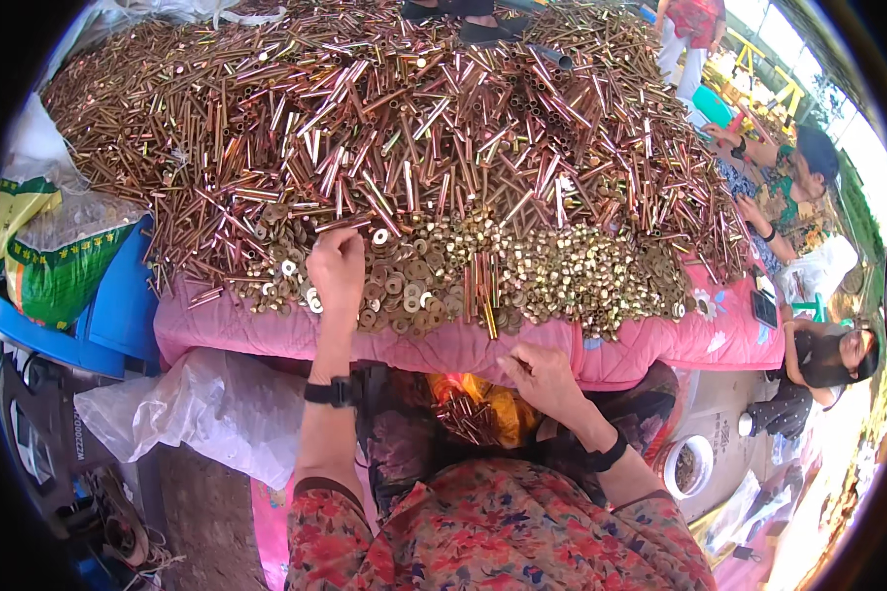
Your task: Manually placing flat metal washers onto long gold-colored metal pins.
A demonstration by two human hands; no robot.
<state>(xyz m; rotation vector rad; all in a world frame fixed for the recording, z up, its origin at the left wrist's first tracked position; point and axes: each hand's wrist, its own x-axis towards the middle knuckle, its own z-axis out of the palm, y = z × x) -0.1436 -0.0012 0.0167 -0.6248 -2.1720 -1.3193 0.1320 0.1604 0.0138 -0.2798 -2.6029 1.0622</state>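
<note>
My left hand point(337, 268) is curled closed at the near edge of the pile, over flat washers point(404, 276); whatever its fingers hold is hidden. A pale washer point(380, 236) lies just beside its fingertips. My right hand point(545, 379) hovers at the quilt's front edge with thumb and fingers pinched together; I cannot make out anything between them. Between the hands, a few metal tubes point(483, 281) lie side by side, pointing toward me. Brassy nuts point(581, 271) are heaped to their right. Behind spreads a large mound of copper-coloured metal tubes point(365, 128).
A pink quilt point(237, 330) covers the work surface's front. Below, an orange-yellow bag point(511, 419) holds metal pieces. Clear plastic sheeting point(207, 404) hangs at left, near a green-yellow sack point(69, 256). A phone point(764, 307) lies at right; a white bucket point(688, 467) stands below. Other people sit at right.
</note>
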